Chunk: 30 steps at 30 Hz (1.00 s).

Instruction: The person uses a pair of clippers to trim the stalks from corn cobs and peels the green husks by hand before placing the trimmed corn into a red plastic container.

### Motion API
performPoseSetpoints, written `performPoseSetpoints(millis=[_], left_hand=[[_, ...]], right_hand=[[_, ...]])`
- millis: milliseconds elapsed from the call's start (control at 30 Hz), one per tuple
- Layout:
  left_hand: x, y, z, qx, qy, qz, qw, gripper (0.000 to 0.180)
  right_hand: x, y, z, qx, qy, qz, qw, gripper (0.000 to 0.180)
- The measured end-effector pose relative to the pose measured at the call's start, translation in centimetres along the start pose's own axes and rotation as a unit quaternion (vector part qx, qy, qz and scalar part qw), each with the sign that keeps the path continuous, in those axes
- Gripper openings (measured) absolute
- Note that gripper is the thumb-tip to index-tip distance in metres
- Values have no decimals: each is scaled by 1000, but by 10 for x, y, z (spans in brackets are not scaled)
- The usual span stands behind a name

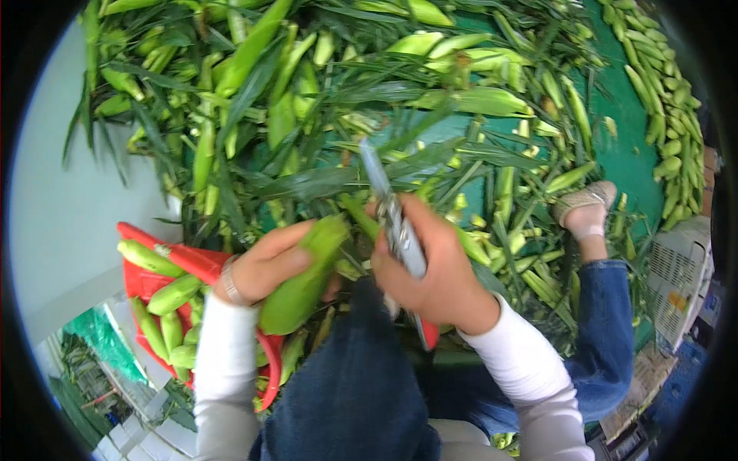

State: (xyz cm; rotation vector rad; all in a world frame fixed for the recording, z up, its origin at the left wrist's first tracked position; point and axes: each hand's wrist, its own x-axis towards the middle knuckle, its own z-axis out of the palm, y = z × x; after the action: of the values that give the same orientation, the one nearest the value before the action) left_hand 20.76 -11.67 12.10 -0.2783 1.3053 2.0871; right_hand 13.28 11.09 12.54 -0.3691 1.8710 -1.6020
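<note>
The left hand (265, 265) wraps its fingers around a green stalk (304, 280) above the lap, beside the red basket (154, 288) (half full of trimmed pieces). The right hand (430, 269) grips a knife (388, 211), fingers closed on its handle, blade pointing toward the leaf pile (323, 115).

Basket (142, 286) left of knees; stalk pile (323, 115) ahead; trimmed row (661, 100) far right.
</note>
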Motion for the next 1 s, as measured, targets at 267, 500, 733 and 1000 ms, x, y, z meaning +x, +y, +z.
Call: performPoseSetpoints(millis=[267, 500, 733, 1000], left_hand=[[-225, 1, -29, 141, 331, -151, 921, 34], [-126, 43, -10, 249, 457, 47, 853, 27], [88, 1, 18, 105, 115, 36, 987, 21], [149, -51, 25, -153, 158, 97, 971, 37]], right_hand=[[55, 79, -117, -315, 104, 149, 931, 38], [163, 164, -209, -663, 160, -51, 729, 34], [143, 140, -207, -486, 2, 155, 860, 67], [11, 66, -116, 189, -160, 281, 927, 90]])
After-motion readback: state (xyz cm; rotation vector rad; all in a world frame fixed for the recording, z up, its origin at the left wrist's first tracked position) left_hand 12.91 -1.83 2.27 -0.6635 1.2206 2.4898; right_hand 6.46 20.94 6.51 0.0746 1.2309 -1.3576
